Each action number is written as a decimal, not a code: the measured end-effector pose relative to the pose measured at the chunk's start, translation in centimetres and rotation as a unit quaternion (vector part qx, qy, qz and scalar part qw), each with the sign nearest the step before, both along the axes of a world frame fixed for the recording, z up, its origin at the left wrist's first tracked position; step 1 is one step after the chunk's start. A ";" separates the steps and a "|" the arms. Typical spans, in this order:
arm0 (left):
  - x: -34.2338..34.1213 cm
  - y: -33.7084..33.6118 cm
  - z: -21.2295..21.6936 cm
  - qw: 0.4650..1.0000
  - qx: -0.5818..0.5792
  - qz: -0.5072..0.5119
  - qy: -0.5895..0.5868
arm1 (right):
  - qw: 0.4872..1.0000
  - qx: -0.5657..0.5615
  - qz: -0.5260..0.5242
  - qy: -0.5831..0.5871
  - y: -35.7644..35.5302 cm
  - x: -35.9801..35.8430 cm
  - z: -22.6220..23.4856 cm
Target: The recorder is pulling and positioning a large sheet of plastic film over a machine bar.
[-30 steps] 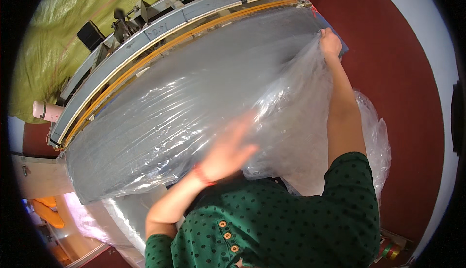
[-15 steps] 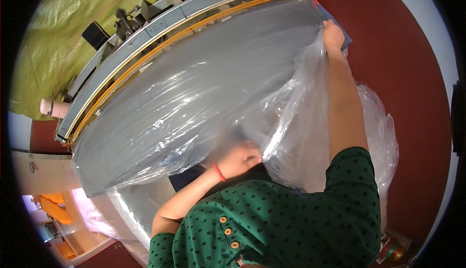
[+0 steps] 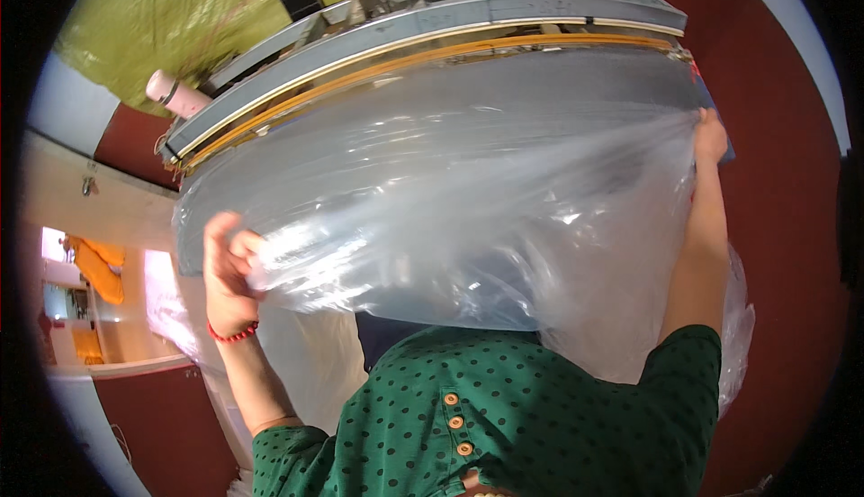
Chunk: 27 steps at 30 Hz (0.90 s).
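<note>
Stretching a clear plastic sheet (image 3: pixel 450 209) wide across the long grey machine (image 3: pixel 423 33), the left hand (image 3: pixel 229 267) gripped its bunched near corner while the right hand (image 3: pixel 709 135) pinched the far edge, keeping it taut and flat.

The plastic sheet (image 3: pixel 450 200) lies over the table (image 3: pixel 432 29), stretched between left hand (image 3: pixel 229 267) and right hand (image 3: pixel 709 135)

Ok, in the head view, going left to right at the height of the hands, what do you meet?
Orange cloth in the lit room → left hand gripping the sheet's left edge → clear plastic sheet → right hand holding its right edge → dark red wall.
</note>
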<state>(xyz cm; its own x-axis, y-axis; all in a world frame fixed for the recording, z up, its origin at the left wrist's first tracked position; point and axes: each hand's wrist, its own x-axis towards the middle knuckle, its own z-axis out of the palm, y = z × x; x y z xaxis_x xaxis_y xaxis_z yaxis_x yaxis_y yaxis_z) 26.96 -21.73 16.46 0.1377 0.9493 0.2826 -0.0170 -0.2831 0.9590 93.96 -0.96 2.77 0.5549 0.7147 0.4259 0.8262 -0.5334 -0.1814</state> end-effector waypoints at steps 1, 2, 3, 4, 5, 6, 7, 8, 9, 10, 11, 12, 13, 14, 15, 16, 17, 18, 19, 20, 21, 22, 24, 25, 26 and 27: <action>-0.2 -0.4 0.5 0.978 0.003 -0.001 0.211 | 1.000 0.000 0.007 -0.001 -0.2 0.1 -0.1; 0.5 -1.3 1.7 0.874 -0.082 0.061 0.476 | 1.000 0.004 -0.003 -0.014 -0.4 0.2 -0.2; 0.3 -1.6 1.3 0.804 0.023 0.112 0.584 | 1.000 0.010 -0.008 -0.022 -0.4 0.2 -0.3; -0.8 -1.8 1.6 0.804 0.013 0.136 0.579 | 0.999 0.016 -0.003 -0.028 -0.7 0.7 -0.3; -2.7 -2.1 2.2 0.800 0.003 0.164 0.577 | 0.999 0.024 0.004 -0.029 -0.5 1.1 -0.7; -5.5 -2.4 2.9 0.819 -0.008 0.152 0.554 | 1.000 0.009 0.005 -0.023 -0.4 1.6 -0.7; -8.2 -3.1 3.6 0.867 -0.070 0.185 0.457 | 1.000 -0.007 0.006 -0.017 -0.2 1.9 -0.9; -10.4 -3.5 5.3 0.861 -0.161 0.227 0.426 | 1.000 -0.010 0.006 -0.026 -0.1 2.0 -0.9; -12.1 -3.5 7.1 0.876 -0.193 0.250 0.364 | 0.999 -0.012 0.004 -0.036 -0.2 1.9 -0.7; -14.8 -3.5 8.4 0.873 -0.173 0.236 0.389 | 0.999 -0.009 0.016 -0.032 -0.1 1.7 -0.6; -18.4 -3.5 9.4 0.877 -0.160 0.235 0.387 | 1.000 -0.011 0.014 -0.024 0.1 1.4 -0.7; -19.4 -2.6 10.8 0.870 -0.169 0.272 0.376 | 1.000 -0.015 0.007 -0.022 0.1 1.3 -0.5; -20.2 -1.2 11.7 0.833 -0.121 0.339 0.420 | 1.000 -0.012 0.015 -0.018 0.2 1.2 -0.7; -23.2 -1.0 11.8 0.657 -0.015 0.437 0.614 | 1.000 -0.002 0.020 -0.009 0.6 1.0 -0.9; -20.1 0.9 10.6 0.397 0.209 0.471 0.759 | 1.000 0.005 0.013 -0.010 0.5 1.5 -0.9; -15.7 3.5 10.1 0.409 0.295 0.430 0.749 | 1.000 -0.007 -0.003 -0.023 0.1 2.3 -0.8; -15.2 4.5 6.9 0.518 0.304 0.391 0.698 | 1.000 -0.004 -0.007 -0.022 -0.3 2.2 -0.8; -12.2 4.7 3.6 0.578 0.207 0.333 0.716 | 1.000 -0.001 -0.005 -0.017 -0.4 1.7 -0.5; -9.6 5.0 1.7 0.590 0.192 0.127 0.774 | 1.000 0.002 0.003 -0.013 -0.3 1.4 -0.3; -7.1 5.5 -0.2 0.709 0.209 0.046 0.672 | 1.000 0.004 0.007 -0.012 -0.3 1.4 -0.5; -9.0 5.8 -3.5 0.741 0.138 0.117 0.647 | 1.000 0.000 0.007 -0.007 -0.1 1.5 -0.7; -11.6 6.2 -6.8 0.765 0.067 0.187 0.612 | 1.000 -0.004 0.007 -0.004 0.2 1.5 -0.7; -14.8 7.1 -7.7 0.740 0.004 0.206 0.640 | 1.000 -0.002 0.007 -0.006 0.2 1.2 -0.6; -15.7 7.4 -7.8 0.711 -0.059 0.223 0.665 | 1.000 -0.003 0.004 -0.008 0.0 1.1 -0.6; -16.2 7.8 -8.1 0.710 -0.061 0.225 0.665 | 1.000 -0.003 0.007 -0.007 0.1 1.2 -0.7; -14.7 8.5 -7.4 0.704 -0.084 0.226 0.668 | 1.000 -0.006 0.006 -0.004 0.0 1.8 -0.8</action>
<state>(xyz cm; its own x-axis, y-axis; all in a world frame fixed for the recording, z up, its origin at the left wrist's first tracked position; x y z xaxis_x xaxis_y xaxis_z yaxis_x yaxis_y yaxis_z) 12.21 -13.19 9.03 -0.1517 0.9862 0.0663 0.9875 0.1483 0.0542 95.73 -0.99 2.02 0.5421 0.7267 0.4219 0.8344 -0.5248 -0.1684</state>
